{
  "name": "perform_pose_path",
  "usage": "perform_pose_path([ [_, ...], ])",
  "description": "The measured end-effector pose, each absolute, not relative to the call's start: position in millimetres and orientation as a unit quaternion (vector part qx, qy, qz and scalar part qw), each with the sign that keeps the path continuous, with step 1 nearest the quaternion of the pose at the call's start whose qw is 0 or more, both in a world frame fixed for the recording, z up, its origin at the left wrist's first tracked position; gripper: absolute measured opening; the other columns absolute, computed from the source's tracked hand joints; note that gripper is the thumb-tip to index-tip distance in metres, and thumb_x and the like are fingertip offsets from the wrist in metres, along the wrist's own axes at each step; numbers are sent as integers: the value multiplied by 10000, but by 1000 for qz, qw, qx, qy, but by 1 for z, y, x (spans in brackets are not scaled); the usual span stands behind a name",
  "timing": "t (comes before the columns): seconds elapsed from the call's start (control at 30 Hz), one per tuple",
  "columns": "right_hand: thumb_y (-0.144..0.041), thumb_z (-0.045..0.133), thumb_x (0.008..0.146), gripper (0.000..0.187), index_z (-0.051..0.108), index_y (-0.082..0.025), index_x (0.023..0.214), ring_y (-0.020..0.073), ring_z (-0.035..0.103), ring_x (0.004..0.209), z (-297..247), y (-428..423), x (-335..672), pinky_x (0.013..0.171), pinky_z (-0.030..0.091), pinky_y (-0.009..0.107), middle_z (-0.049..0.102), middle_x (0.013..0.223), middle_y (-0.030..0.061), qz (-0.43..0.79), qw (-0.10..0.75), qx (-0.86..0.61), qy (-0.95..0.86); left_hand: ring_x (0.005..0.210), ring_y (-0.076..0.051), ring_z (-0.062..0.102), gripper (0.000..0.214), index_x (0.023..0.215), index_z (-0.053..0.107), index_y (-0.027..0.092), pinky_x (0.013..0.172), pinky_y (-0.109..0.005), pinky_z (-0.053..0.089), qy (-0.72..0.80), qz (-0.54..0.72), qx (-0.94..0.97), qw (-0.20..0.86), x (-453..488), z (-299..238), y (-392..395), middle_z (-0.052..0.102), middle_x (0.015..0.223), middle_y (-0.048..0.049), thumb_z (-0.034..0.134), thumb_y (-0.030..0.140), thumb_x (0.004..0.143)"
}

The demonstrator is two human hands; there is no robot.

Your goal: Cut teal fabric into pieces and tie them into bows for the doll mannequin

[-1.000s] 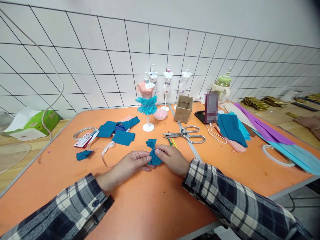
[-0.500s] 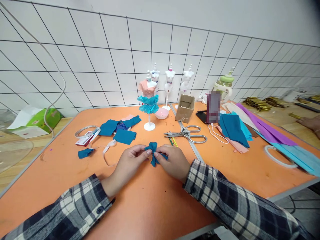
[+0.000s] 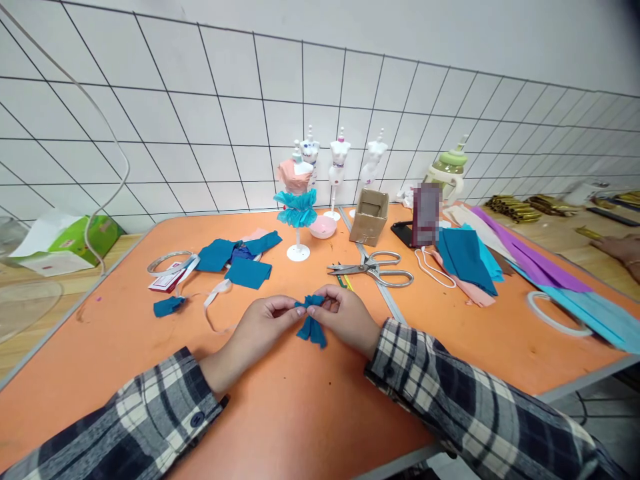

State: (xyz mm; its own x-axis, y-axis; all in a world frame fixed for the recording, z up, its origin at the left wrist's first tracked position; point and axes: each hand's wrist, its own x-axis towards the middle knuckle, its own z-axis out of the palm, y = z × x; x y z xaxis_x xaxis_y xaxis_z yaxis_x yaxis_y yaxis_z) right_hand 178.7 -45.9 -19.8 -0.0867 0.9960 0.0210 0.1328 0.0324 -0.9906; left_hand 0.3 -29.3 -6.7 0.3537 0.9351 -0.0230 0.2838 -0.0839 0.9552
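head view: at six o'clock, left hand [image 3: 266, 325] and right hand [image 3: 346, 315] both pinch the teal piece [image 3: 312, 331], middle already gathered, ends flaring, seemingly part-shaped, while flat teal sheets [image 3: 249, 273] wait ungathered at ten o'clock from it.

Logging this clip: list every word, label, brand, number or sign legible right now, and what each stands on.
No text is legible in this view.
Red-and-white card: print too small to read.
Green box: markings too small to read.
Upright device: front pixelated, unreadable.
White dress forms: coloured marks, too small to tell whether lettering.
Gathered blue piece: no lettering visible.
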Motion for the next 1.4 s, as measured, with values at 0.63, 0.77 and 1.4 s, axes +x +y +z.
perform_pose_path([
  [0.63, -307, 720, 701, 367, 581, -195, 1021, 155, 604, 899, -14, -46, 183, 824, 480, 315, 642, 989, 33, 524, 454, -458, -557, 543, -126, 489, 263, 716, 668, 165, 526, -230, 374, 471, 325, 633, 521, 0, -2, -32, 580, 585, 11, 684, 422, 770],
  [0.77, -359, 686, 753, 273, 621, -188, 955, 146, 604, 831, -16, -46, 182, 760, 488, 292, 644, 880, 23, 500, 460, -461, -570, 531, -122, 463, 250, 734, 670, 169, 496, -217, 352, 463, 289, 683, 485, -1, -3, -34, 556, 585, 18, 662, 416, 771],
  [1.4, -271, 711, 679, 471, 486, -215, 1089, 109, 561, 643, -13, -43, 184, 662, 491, 283, 587, 732, -44, 588, 509, -430, -458, 836, -203, 596, 416, 1114, 600, 212, 669, -278, 464, 397, 403, 585, 582, 1, 1, -38, 638, 988, -54, 712, 424, 774],
])
